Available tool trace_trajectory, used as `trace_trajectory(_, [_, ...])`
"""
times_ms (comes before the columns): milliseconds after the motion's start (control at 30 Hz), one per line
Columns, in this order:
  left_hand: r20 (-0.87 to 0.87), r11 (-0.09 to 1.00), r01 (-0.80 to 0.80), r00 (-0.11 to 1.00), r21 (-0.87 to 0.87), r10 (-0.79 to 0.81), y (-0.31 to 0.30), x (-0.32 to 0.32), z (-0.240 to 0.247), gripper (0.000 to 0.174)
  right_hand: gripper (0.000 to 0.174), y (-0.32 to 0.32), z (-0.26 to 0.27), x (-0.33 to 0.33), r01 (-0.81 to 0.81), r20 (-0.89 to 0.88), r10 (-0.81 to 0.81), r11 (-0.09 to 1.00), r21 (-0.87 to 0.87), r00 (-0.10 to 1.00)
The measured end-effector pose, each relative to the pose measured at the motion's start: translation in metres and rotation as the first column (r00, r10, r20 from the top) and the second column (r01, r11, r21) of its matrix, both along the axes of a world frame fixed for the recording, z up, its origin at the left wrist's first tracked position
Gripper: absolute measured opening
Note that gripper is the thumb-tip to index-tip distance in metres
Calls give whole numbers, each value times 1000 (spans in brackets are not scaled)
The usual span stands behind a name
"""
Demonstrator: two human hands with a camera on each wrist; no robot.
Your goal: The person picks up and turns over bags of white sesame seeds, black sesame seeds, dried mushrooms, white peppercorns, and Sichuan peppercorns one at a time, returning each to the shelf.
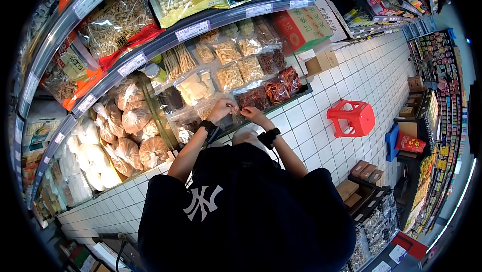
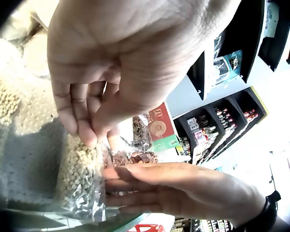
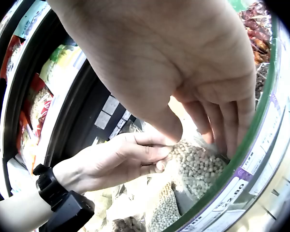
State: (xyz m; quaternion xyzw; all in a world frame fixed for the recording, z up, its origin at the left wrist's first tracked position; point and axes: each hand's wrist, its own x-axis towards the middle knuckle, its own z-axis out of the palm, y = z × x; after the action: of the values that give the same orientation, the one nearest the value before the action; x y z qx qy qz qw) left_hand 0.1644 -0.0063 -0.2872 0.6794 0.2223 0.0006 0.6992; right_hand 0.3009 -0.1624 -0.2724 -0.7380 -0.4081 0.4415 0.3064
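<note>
Small pale round beads, like peppercorns or seeds, fill a clear plastic bag (image 2: 79, 174) at the display's front edge. My left hand (image 1: 221, 111) pinches the bag's top between thumb and fingertips. On the opposite side is my right hand (image 1: 256, 115), its thumb and fingers gripping the bag's edge; in the right wrist view its fingers are partly hidden behind the plastic. Another bag of similar beads (image 3: 165, 210) lies just below the hands. Beyond them in the head view are bags of dark red dried goods (image 1: 251, 98).
A low green rim (image 3: 246, 145) with price labels borders the display. Bags of brown goods (image 1: 135, 119) sit to the left, under a shelf edge (image 1: 193, 30) with price tags. A red and green box (image 1: 304, 31) stands at the display's far end, and a red stool (image 1: 351, 118) on the tiled floor.
</note>
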Motion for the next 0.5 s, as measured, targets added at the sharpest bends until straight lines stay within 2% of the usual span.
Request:
trace_trajectory(100, [-8,997,12,1000,71,-12,6,-8,23,13,36,1,-14,-2,56,-42,-54,997,47,998])
trace_trajectory(167, [-3,994,23,1000,106,-23,11,-17,48,14,39,7,20,-8,92,-48,-89,994,54,995])
trace_trajectory(200, [66,999,0,998,53,-4,12,-22,71,15,43,11,44,-11,137,-52,-134,989,59,990])
trace_trajectory(233, [136,1000,-18,991,-1,18,15,-25,95,16,43,15,63,-12,132,-51,-128,989,63,990])
trace_trajectory(300, [151,1000,-8,989,-18,11,21,-36,138,15,48,21,99,-16,94,-49,-91,994,60,995])
trace_trajectory(333, [204,999,-14,979,-52,24,22,-41,163,15,44,24,115,-19,104,-237,-62,980,170,969])
trace_trajectory(367, [255,996,-19,966,-86,41,22,-48,190,15,44,27,135,-23,95,-239,-52,981,172,970])
trace_trajectory(433, [267,998,-16,963,-63,32,22,-63,245,18,43,31,180,-29,122,-434,-41,980,160,900])
trace_trajectory(467, [313,999,-30,949,-12,32,20,-70,265,19,43,31,201,-33,138,-531,-11,970,201,847])
trace_trajectory(500, [358,998,-46,933,40,29,18,-78,285,20,43,31,220,-38,131,-534,-3,971,202,846])
